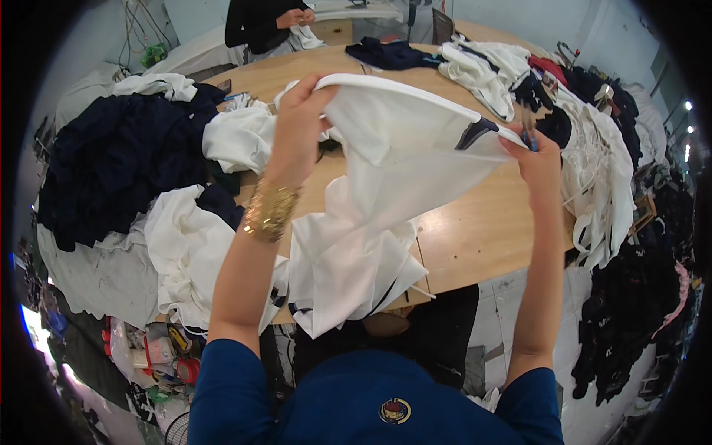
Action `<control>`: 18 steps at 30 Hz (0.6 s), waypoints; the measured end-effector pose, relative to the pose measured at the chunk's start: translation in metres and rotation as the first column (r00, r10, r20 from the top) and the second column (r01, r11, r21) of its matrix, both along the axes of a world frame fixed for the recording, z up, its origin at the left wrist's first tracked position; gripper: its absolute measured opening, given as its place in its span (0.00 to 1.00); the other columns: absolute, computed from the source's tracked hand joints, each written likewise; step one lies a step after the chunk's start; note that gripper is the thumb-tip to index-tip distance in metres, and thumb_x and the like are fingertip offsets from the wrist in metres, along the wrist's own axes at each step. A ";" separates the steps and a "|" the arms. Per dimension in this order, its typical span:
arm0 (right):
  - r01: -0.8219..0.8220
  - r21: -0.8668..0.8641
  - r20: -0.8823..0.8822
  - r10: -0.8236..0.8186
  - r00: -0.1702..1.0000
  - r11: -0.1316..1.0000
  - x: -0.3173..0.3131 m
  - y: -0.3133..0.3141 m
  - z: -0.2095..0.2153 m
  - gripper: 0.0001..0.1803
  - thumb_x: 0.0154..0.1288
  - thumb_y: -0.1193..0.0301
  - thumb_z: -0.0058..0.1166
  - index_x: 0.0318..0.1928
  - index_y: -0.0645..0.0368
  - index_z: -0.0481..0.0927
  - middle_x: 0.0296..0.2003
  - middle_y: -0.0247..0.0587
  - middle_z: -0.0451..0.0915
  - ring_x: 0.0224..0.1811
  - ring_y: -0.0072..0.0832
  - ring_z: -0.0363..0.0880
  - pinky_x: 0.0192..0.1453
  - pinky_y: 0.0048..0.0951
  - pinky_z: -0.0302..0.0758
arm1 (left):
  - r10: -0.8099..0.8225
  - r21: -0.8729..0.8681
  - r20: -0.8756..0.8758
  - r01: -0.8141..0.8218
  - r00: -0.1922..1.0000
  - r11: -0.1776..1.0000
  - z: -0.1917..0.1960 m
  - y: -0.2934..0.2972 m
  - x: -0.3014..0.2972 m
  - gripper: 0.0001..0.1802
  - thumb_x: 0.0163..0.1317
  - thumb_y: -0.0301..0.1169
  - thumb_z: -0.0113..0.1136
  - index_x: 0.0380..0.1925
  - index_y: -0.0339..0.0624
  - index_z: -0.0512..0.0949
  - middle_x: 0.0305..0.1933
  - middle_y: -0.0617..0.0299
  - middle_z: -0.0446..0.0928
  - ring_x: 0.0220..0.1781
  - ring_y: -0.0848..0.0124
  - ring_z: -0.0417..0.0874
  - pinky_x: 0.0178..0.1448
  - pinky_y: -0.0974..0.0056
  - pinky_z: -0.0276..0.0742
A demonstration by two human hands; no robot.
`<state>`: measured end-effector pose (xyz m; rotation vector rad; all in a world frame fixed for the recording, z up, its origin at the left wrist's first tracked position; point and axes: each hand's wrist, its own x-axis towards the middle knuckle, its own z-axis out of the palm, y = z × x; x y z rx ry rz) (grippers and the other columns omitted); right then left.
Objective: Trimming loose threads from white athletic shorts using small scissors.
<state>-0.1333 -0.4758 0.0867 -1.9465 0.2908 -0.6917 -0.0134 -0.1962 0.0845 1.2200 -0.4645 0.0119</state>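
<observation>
Both my arms are raised over the table, stretching a white garment [393, 133] between my hands. The fingers of my left hand [298, 130] are closed on its upper left edge. At the other end my right hand [540, 159] pinches the edge beside a dark navy patch [476, 133]. A small blue-handled tool [529, 139], like thread snips, also sits in my right hand; its blurred tip points up. The lower part of the garment hangs in folds over the table's near edge, with dark trim and a white cord showing.
On the left of the wooden table [475, 237] lie navy garments [119, 163] and white ones [189, 245]. More white clothes [601, 170] are heaped at the right. Across the table a person in black [259, 26] handles white cloth. Dark clothes [619, 311] hang lower right.
</observation>
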 end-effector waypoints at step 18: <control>0.053 0.788 -0.210 0.186 0.960 0.613 -0.105 0.065 -0.140 0.09 0.64 0.64 0.55 0.30 0.55 0.77 0.16 0.20 0.69 0.13 0.06 0.59 0.14 0.14 0.49 | -0.108 -0.049 -0.585 0.098 0.803 0.994 -0.163 0.076 -0.104 0.16 0.63 0.31 0.50 0.45 0.29 0.74 0.45 0.57 0.78 0.46 0.71 0.77 0.54 0.68 0.69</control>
